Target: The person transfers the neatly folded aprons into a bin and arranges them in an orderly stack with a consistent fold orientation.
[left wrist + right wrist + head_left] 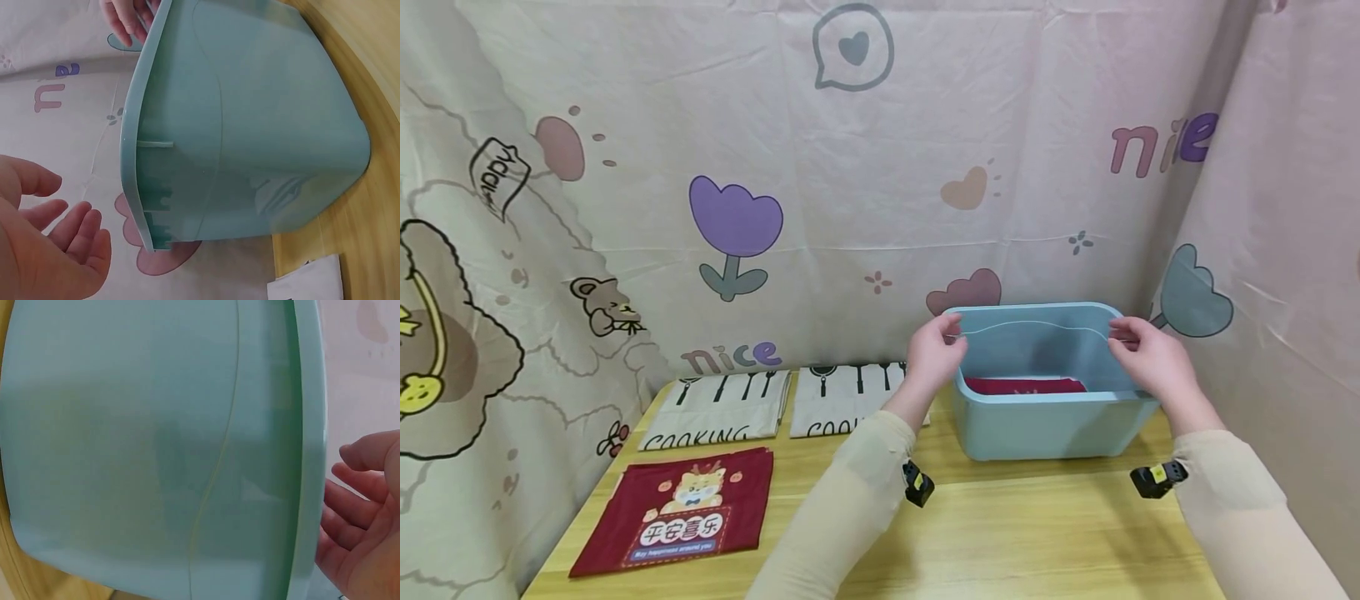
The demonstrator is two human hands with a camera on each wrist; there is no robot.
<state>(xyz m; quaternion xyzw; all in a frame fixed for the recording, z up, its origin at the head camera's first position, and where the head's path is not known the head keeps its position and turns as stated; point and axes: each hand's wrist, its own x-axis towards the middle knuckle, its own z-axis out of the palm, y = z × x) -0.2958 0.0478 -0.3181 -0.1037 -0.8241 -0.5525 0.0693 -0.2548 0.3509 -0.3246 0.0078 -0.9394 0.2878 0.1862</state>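
A light blue plastic bin (1045,425) stands on the table with a folded dark red cloth (988,386) lying inside it. A thin wavy pale line runs along its walls. At the bin's left end is my left hand (934,354); its fingers are loosely bent and hold nothing, and the left wrist view shows it apart from the rim (129,125). Over by the right end, my right hand (1153,358) is also loosely curved and empty. The right wrist view has its fingers beside the rim (312,425); whether they touch it I cannot tell.
Left of the bin, two white folded cloths (718,408) with black utensil prints lie side by side along the table's back. A dark red printed cloth (745,500) lies flat at the table's left front. A patterned curtain (865,167) hangs behind and at both sides.
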